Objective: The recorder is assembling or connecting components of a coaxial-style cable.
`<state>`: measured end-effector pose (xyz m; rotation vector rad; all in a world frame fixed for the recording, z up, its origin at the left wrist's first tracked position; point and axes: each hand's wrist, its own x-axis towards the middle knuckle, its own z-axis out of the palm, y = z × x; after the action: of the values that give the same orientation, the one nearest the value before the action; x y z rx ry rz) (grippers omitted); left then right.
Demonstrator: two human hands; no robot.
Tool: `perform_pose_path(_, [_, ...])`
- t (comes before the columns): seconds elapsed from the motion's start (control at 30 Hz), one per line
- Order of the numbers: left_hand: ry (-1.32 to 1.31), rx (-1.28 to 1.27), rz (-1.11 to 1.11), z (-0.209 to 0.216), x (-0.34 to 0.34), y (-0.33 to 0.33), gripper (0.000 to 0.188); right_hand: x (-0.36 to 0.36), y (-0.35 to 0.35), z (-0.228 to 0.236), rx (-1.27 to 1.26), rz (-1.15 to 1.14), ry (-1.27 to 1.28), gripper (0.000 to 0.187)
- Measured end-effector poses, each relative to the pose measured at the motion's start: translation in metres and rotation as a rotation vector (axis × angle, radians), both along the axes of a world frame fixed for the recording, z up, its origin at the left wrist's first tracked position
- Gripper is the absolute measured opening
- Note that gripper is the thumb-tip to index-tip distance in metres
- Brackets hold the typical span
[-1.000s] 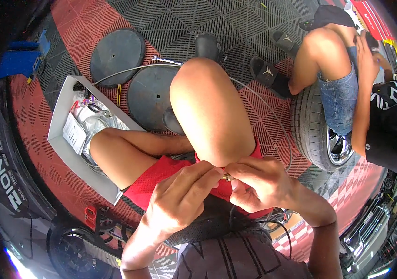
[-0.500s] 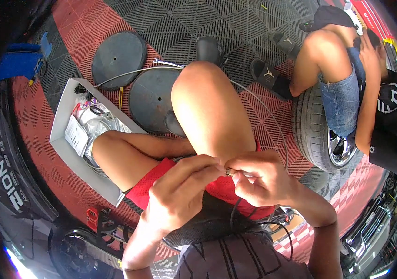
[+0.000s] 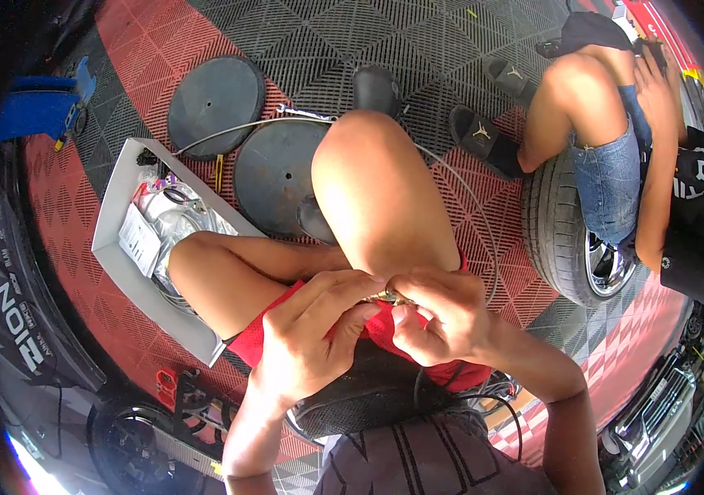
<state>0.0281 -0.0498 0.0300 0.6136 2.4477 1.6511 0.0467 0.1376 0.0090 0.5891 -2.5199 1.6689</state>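
In front of my lap, my right hand (image 3: 442, 318) pinches a small brass-coloured fitting (image 3: 382, 295) between thumb and bent forefinger. From the other side, my left hand (image 3: 306, 330) closes its thumb and fingertips around the fitting's left end. The fingers cover most of the piece, so its full shape is hidden. A thin grey hose (image 3: 228, 128) leaves the box, passes behind my raised knee and curves down on the right toward my right hand. Where it ends is hidden behind that hand.
A long white box (image 3: 108, 235) with clear bags and a paper sheet stands left. Beyond lie black discs (image 3: 216, 103), a wrench (image 3: 286, 109) and a yellow tool (image 3: 219, 173). At right, a person sits on a wheel (image 3: 554, 227). A blue metal arm (image 3: 34, 111) is far left.
Both hands have shifted slightly left with the fitting. My left thumb has dropped away from the fingers a little, and the view has moved slightly.
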Motion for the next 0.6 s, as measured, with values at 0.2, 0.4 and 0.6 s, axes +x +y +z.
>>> perform_pose_path(0.2, [-0.222, 0.003, 0.174, -0.009, 0.012, -0.010, 0.016, 0.003, -0.012, -0.009, 0.014, -0.096, 0.117, 0.010])
perform_pose_path(0.4, [-0.308, 0.454, 0.235, -0.028, 0.015, -0.003, 0.023, 0.006, -0.010, -0.010, -0.265, -0.176, -0.086, 0.014])
perform_pose_path(0.6, [-0.496, 0.566, 0.289, -0.041, 0.026, -0.007, 0.028, 0.012, -0.017, -0.016, -0.218, -0.166, -0.090, 0.015])
